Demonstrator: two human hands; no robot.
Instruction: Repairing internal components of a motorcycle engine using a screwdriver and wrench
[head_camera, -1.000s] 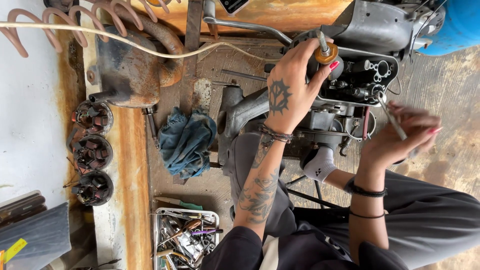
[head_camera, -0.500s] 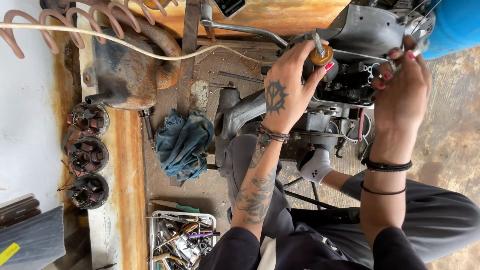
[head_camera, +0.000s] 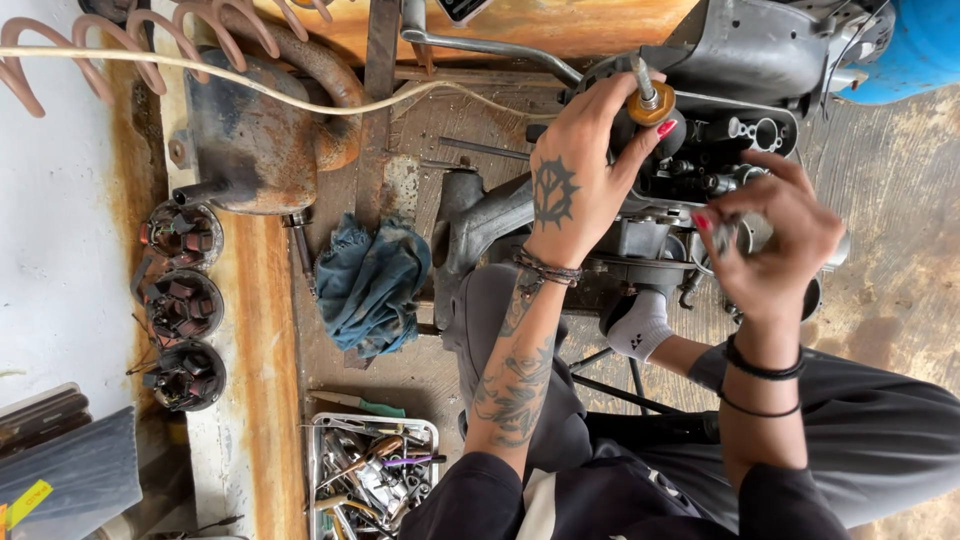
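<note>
Head camera, looking straight down. The left hand (head_camera: 580, 170), tattooed on its back, reaches up toward 12 o'clock with the wrist bent, its fingers closed around a screwdriver with an orange handle (head_camera: 652, 102) that stands on the grey engine block (head_camera: 740, 70). The right hand (head_camera: 770, 235) hovers at 3 o'clock of the left one, palm down, fingers curled and pinching a small metal part (head_camera: 722, 236); what the part is cannot be told. Both forearms rise from 6 o'clock, the right wrist ringed by black bands.

The engine sits on a worn wooden floor (head_camera: 420, 370). At 9 o'clock of the left forearm lies a crumpled blue rag (head_camera: 370, 285), and beyond it a rusty metal housing (head_camera: 255, 135) with a pale cord (head_camera: 300, 100) across it. Three round coil parts (head_camera: 180, 305) line the far left. A tray of small tools (head_camera: 370, 475) sits at 7 o'clock. A white-socked foot (head_camera: 640, 325) shows under the engine
</note>
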